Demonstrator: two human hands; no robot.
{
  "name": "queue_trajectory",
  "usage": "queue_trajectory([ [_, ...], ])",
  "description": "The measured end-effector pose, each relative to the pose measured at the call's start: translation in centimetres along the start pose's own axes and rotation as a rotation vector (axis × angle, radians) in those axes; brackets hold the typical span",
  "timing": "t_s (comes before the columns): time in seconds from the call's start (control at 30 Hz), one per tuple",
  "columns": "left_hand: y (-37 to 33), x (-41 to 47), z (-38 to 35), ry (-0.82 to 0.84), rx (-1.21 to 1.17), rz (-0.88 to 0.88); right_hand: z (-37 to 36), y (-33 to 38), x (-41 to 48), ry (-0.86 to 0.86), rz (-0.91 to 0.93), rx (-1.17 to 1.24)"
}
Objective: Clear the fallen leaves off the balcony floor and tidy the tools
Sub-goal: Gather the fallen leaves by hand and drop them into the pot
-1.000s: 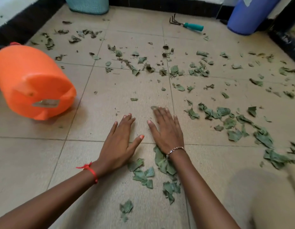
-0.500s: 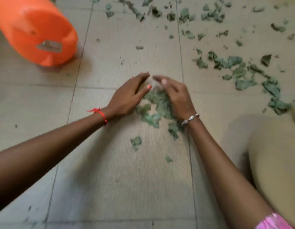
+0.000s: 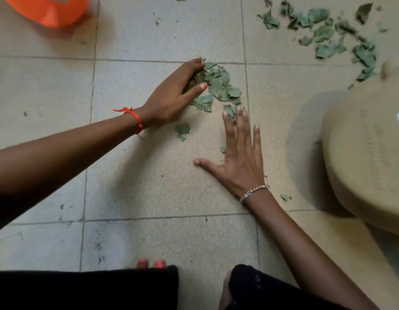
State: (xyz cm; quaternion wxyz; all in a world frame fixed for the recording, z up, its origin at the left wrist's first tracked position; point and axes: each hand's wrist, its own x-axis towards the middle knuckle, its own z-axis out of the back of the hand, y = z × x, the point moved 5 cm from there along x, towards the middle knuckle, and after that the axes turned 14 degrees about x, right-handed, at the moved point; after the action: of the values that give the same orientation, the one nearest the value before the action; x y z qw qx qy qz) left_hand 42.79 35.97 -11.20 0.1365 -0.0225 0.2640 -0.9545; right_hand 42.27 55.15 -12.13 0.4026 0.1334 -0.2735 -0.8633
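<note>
Now your right hand (image 3: 241, 159) has left the leaf pile (image 3: 218, 83), lying flat; your left hand (image 3: 176, 95) alone clutches it, scoop unfinished.

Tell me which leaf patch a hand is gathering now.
The central pile, just ahead of the right hand: the left hand curls round its left edge. The upper-right scatter lies apart, no hand touching it.

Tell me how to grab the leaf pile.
Scoop the pile from both sides, low down: it is loose, flat pieces. The left hand cups its left edge; bring the right hand, flat on the floor, in from the right.
</note>
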Motion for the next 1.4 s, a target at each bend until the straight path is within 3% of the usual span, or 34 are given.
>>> queue_trajectory([
  [0.17,0.0,0.2,-0.2,-0.04,0.024,0.016,0.3,0.4,4.3,-0.038,-0.021,-0.028],
  [0.27,0.0,-0.1,-0.3,-0.054,0.031,0.004,2.0,-0.2,4.3,-0.164,-0.034,-0.019],
  [0.37,-0.1,-0.4,-0.4,-0.045,0.048,-0.01,2.9,-2.2,1.0,-0.279,-0.232,-0.004],
  [0.47,-0.6,-0.5,-0.5,-0.071,0.09,-0.005,1.7,-2.7,-0.3,-0.219,-0.364,-0.051],
  [0.57,-0.8,-0.5,-0.6,-0.073,0.014,0.027,-0.1,-0.5,2.4,-0.135,-0.231,-0.038],
  [0.7,0.2,-0.3,0.5,-0.133,-0.433,0.15,0.1,0.9,8.0,-0.144,-0.033,0.127],
  [0.77,0.7,-1.1,1.2,-0.246,-0.427,0.23,1.2,0.0,10.3,-0.202,-0.055,0.151],
  [0.83,0.9,-2.3,0.8,-0.302,-0.332,0.309,1.3,-0.7,12.1,-0.147,-0.06,0.18],
  [0.97,-0.3,-3.1,-1.3,-0.249,-0.06,0.313,0.1,0.8,13.8,-0.007,0.073,0.135],
  [1.03,-0.6,-2.6,-1.2,-0.26,-0.061,0.33,-0.6,1.7,13.7,0.053,0.15,0.166],
  [1.2,0.0,-2.2,-0.4,-0.286,-0.27,0.396,1.1,1.3,10.4,0.041,0.073,0.756],
  [1.27,0.3,-2.2,-0.3,-0.271,-0.322,0.374,1.4,0.4,8.4,0.041,0.05,0.609],
  [1.4,0.3,-2.4,-0.1,-0.204,-0.271,0.3,-0.4,1.0,5.8,0.141,0.171,0.036],
])
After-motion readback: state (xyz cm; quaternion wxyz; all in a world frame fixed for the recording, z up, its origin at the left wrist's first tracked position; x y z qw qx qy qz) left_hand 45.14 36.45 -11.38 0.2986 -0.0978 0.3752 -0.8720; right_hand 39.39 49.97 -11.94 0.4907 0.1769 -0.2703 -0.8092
